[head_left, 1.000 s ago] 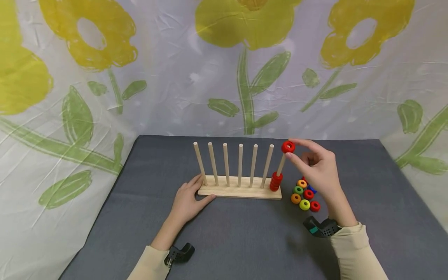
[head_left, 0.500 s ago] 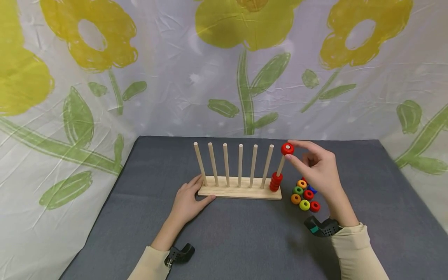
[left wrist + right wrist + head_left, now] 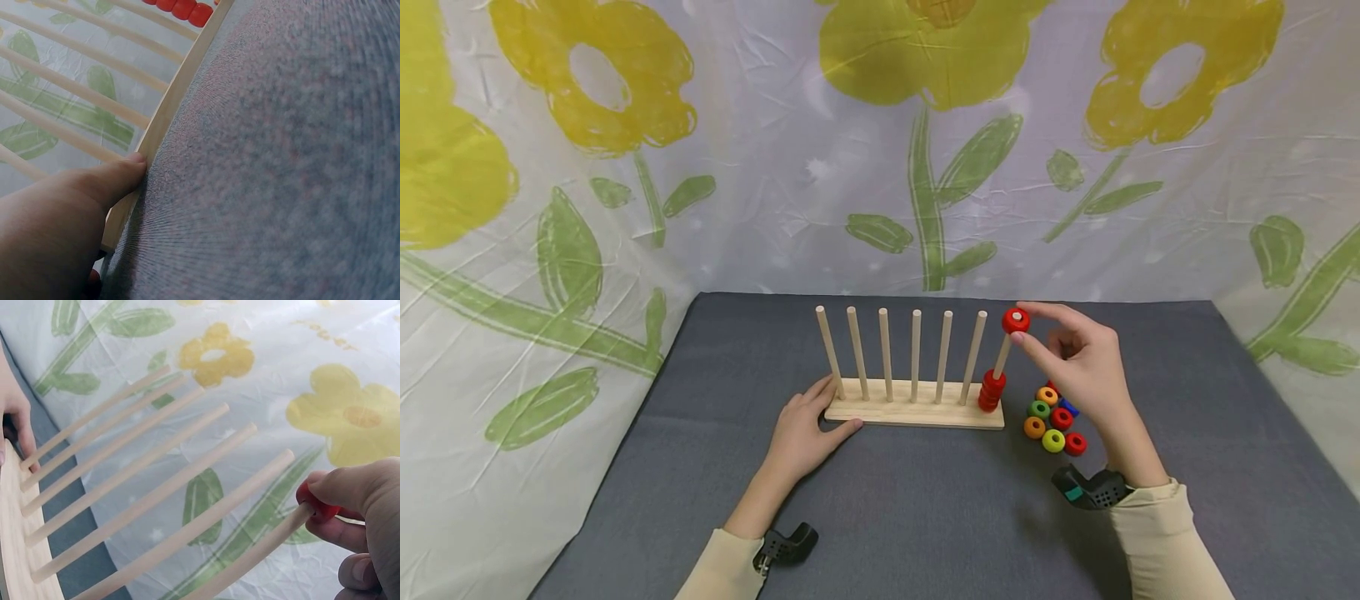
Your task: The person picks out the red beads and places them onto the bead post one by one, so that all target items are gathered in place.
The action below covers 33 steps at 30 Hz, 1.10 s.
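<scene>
A pale wooden peg stand (image 3: 917, 413) with a row of upright pegs stands on the dark cloth. My left hand (image 3: 802, 429) grips its left end, the thumb lying along the front edge in the left wrist view. At the top of the rightmost peg, my right hand (image 3: 1078, 354) pinches a red bead (image 3: 1008, 322) between thumb and index finger. The peg's tip shows inside the bead's hole, and the right wrist view has the peg running into the red bead (image 3: 326, 511). Lower on that same peg sits a stack of red beads (image 3: 991, 392).
Several loose beads lie right of the stand, under the right hand: green (image 3: 1039, 409), yellow (image 3: 1053, 441), orange (image 3: 1034, 427), red (image 3: 1075, 444) and a blue piece (image 3: 1070, 407). A flower-printed sheet (image 3: 760, 208) hangs behind the table's far edge.
The bead in my right hand has come down slightly onto the rightmost peg, whose tip now shows in its hole. My left hand has stayed on the stand.
</scene>
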Motion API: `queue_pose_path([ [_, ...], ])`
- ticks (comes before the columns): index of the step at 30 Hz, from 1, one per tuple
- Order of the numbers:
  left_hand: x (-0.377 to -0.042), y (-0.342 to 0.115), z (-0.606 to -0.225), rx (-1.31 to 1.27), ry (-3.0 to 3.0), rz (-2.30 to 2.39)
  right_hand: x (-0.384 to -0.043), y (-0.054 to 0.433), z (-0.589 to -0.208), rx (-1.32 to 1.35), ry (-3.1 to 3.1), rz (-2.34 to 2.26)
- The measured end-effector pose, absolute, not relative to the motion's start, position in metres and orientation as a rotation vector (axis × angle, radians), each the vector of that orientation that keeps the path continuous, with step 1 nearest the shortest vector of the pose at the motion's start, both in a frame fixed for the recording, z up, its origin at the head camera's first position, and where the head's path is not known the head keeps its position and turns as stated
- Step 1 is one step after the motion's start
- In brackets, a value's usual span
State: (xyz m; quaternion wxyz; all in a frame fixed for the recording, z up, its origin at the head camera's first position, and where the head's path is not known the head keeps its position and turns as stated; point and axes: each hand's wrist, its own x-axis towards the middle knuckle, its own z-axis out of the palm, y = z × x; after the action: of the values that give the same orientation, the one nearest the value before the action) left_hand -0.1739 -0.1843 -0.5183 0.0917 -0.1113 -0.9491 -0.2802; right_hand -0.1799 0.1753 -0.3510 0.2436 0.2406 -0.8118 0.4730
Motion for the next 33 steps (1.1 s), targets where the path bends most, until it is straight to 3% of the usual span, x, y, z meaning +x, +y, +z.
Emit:
queue_pose_path([
  [33, -0.1737, -0.1833, -0.5183, -0.327, -2.812, -0.821, -0.1773, 0.1747, -0.3477, 0.635, -2.251, 1.334],
])
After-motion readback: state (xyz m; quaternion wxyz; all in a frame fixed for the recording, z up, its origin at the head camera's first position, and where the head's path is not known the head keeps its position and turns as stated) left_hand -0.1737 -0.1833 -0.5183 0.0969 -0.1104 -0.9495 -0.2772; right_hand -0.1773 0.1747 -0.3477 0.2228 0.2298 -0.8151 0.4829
